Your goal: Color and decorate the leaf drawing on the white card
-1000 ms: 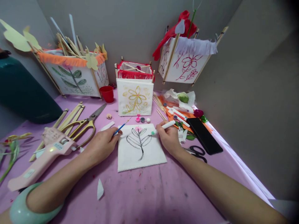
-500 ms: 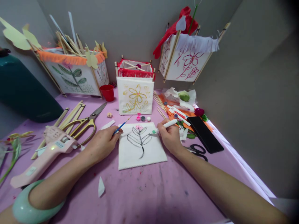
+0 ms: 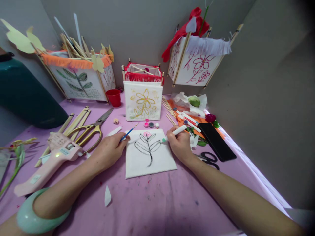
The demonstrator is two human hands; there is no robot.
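Observation:
A white square panel (image 3: 137, 164) lies flat on the purple table, bearing a black-outlined stem with leaves and a pink flower at the top. My left hand (image 3: 112, 147) rests at the panel's left edge, closed around a thin blue paintbrush (image 3: 128, 132) whose bristles point up and away. Over the right edge, my right hand (image 3: 179, 144) grips a white marker (image 3: 179, 130). Its green tip is just beside the drawn right-hand leaf; whether it touches the surface I cannot tell. Small paint pots (image 3: 151, 125) in pink, grey and white stand behind the panel.
Left of my hand lie gold-handled scissors (image 3: 94, 127), a pink glue gun (image 3: 56, 157) and wooden sticks (image 3: 78, 121). A black phone (image 3: 216, 141) and black-handled scissors (image 3: 209, 158) lie right. Behind stand a red cup (image 3: 114, 98) and decorated lanterns (image 3: 143, 101).
The marker tip has shifted slightly right, away from the drawn leaf, with my right hand. My left hand keeps its hold on the paintbrush. The whole view has moved a little.

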